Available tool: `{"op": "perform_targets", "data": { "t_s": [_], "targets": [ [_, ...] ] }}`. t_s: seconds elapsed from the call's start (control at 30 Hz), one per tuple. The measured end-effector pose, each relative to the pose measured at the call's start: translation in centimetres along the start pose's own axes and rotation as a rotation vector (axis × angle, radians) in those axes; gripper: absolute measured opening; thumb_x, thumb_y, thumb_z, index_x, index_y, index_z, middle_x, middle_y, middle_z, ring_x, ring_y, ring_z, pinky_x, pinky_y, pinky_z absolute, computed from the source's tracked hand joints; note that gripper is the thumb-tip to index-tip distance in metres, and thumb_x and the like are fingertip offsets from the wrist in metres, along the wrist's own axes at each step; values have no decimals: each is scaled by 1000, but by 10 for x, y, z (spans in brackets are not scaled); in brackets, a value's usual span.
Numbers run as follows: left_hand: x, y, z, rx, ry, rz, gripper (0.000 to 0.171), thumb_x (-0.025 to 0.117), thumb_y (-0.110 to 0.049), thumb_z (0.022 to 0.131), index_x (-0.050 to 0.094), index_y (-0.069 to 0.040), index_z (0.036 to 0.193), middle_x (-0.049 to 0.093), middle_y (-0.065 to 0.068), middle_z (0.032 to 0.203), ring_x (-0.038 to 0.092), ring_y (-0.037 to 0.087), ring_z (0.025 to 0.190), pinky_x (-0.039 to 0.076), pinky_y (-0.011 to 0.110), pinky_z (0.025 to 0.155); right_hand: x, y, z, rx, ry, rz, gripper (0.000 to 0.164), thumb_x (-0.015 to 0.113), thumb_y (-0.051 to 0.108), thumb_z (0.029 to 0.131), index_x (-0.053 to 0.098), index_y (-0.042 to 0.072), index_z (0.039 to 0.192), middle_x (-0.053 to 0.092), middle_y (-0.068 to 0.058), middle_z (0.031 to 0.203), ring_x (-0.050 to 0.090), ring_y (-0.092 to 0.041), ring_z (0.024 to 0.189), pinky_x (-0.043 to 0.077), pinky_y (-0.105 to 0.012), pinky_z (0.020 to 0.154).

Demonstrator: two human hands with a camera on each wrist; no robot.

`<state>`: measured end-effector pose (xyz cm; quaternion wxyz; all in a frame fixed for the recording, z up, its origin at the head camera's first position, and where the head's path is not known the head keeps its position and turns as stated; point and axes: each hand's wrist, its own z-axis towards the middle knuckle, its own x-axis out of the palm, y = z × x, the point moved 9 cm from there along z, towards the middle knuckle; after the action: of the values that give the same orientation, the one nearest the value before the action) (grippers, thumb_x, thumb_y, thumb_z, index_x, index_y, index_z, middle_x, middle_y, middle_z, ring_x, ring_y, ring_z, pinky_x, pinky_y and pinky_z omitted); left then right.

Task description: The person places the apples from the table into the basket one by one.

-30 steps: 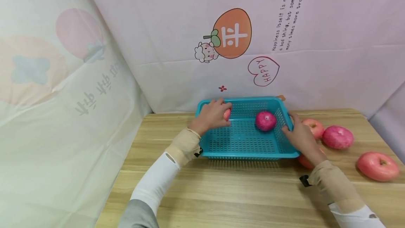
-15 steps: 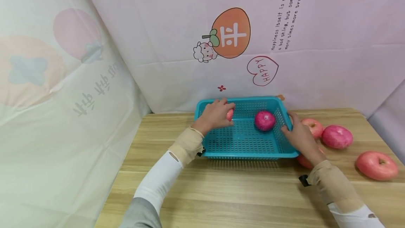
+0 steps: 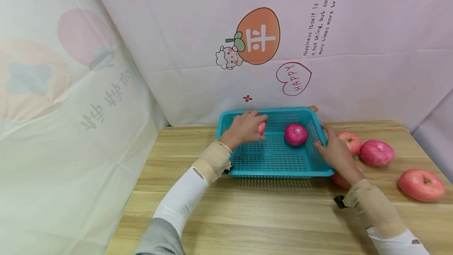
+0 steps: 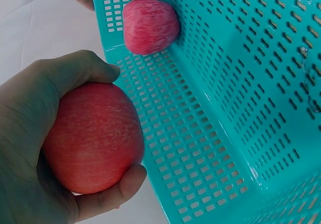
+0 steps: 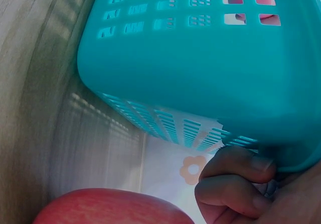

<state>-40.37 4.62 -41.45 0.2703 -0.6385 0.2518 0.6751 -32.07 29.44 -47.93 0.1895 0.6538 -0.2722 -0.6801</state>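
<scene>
My left hand (image 3: 245, 128) holds a red apple (image 4: 95, 138) over the left half of the blue-green plastic basket (image 3: 276, 174). Thumb and fingers wrap around the apple in the left wrist view; only a sliver of it shows in the head view. Inside the basket, toward its right end, sits a darker pink-red apple (image 3: 296, 134). My right hand (image 3: 336, 153) grips the rim at the basket's right end. Its curled fingers (image 5: 235, 163) show against the rim in the right wrist view.
Right of the basket lie several more apples: one behind the right hand (image 3: 350, 142), a pink apple (image 3: 377, 153), a large red apple (image 3: 421, 185) and one partly under the right wrist (image 3: 340, 181). A printed cloth (image 3: 194, 89) hangs behind the wooden table (image 3: 247, 215).
My left hand has shifted a little to the right over the basket, carrying the apple. The right hand and the basket stay in nearly the same place.
</scene>
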Motion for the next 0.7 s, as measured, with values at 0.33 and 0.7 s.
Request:
{"op": "perform_targets", "data": {
  "t_s": [0.33, 0.7],
  "targets": [
    [-2, -10, 5, 31, 10, -24, 51, 78, -50, 92, 62, -29, 136, 59, 1, 133, 56, 19, 107, 56, 33, 72, -1, 2, 1, 5, 3, -6, 74, 54, 26, 110, 16, -4, 166, 64, -42, 116, 68, -34, 72, 57, -42, 58],
    [2, -24, 14, 84, 13, -39, 50, 79, -48, 91, 63, -29, 134, 59, -1, 131, 56, 15, 104, 54, 30, 69, -1, 1, -1, 4, 1, -1, 75, 54, 25, 108, 16, -3, 166, 66, -40, 110, 68, -32, 70, 58, -42, 58]
  ]
}}
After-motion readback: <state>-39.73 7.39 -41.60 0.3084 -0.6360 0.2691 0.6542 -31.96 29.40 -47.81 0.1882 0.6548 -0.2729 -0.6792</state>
